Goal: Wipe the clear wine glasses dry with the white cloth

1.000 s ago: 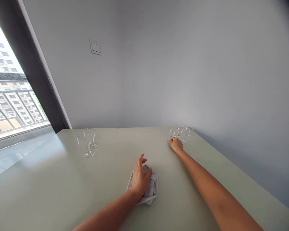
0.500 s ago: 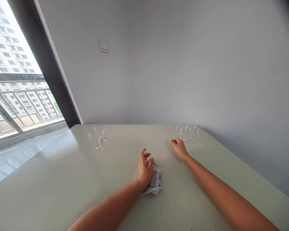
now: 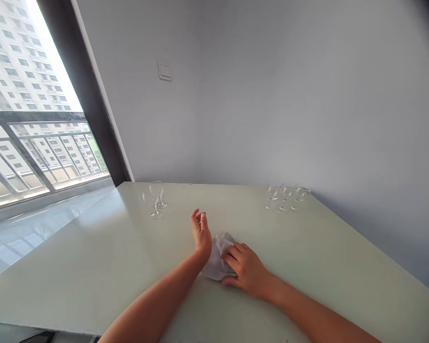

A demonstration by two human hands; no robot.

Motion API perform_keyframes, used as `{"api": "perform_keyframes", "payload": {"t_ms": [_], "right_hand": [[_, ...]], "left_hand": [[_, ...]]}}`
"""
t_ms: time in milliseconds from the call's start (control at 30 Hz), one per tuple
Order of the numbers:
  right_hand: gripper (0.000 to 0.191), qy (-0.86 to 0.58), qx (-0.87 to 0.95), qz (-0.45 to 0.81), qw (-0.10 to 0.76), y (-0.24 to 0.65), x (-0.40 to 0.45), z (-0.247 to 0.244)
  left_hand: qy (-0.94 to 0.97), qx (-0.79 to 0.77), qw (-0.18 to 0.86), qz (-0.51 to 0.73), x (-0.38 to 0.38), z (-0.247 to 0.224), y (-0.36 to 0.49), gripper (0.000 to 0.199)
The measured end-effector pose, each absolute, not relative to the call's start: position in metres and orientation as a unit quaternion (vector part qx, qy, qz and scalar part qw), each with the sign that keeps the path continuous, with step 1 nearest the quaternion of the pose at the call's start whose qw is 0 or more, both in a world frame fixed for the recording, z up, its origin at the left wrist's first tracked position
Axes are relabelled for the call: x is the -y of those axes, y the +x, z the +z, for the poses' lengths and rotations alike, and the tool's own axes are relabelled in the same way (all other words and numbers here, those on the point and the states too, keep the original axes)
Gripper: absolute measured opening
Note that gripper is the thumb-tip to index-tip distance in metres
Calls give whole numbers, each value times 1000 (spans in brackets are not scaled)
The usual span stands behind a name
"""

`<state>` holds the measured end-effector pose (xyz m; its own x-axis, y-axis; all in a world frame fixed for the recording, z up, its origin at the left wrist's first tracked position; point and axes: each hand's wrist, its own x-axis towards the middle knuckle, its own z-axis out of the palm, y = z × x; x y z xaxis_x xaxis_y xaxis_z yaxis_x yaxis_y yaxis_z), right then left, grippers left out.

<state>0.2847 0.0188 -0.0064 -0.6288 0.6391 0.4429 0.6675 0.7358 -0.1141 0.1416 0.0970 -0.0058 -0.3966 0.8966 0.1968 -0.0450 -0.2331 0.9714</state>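
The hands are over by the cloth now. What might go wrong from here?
The raised left hand is fairly near two stemmed glasses standing close together, so a careless swing could tip one into the other. Three more stemmed glasses stand near the far edge of the table, so a knocked one might roll off. The right hand presses a cloth on the glossy surface, which might slide unexpectedly.

Past the crumpled cloth (image 3: 217,259), there is room across the pale tabletop (image 3: 325,257) through the gap between the two wine glasses (image 3: 154,200) and the three wine glasses (image 3: 288,197); those glasses block the far edge beside the wall (image 3: 236,119), though their rims are hard to make out.
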Motion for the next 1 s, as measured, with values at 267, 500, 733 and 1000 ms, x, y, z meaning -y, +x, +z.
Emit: {"api": "perform_keyframes", "payload": {"t_ms": [267, 500, 733, 1000], "right_hand": [[17, -384, 900, 3, 206, 286, -20, -6], [14, -367, 900, 29, 233, 291, -23, -7], [18, -424, 799, 220, 366, 298, -30, -6], [27, -449, 524, 483, 539, 319, -50, 8]], "left_hand": [[264, -580, 153, 756, -147, 10, 66, 35], [209, -609, 250, 723, -170, 2, 4, 69], [267, -588, 285, 708, -177, -4, -5, 57], [396, -606, 163, 670, -156, 13, 36, 46]]}}
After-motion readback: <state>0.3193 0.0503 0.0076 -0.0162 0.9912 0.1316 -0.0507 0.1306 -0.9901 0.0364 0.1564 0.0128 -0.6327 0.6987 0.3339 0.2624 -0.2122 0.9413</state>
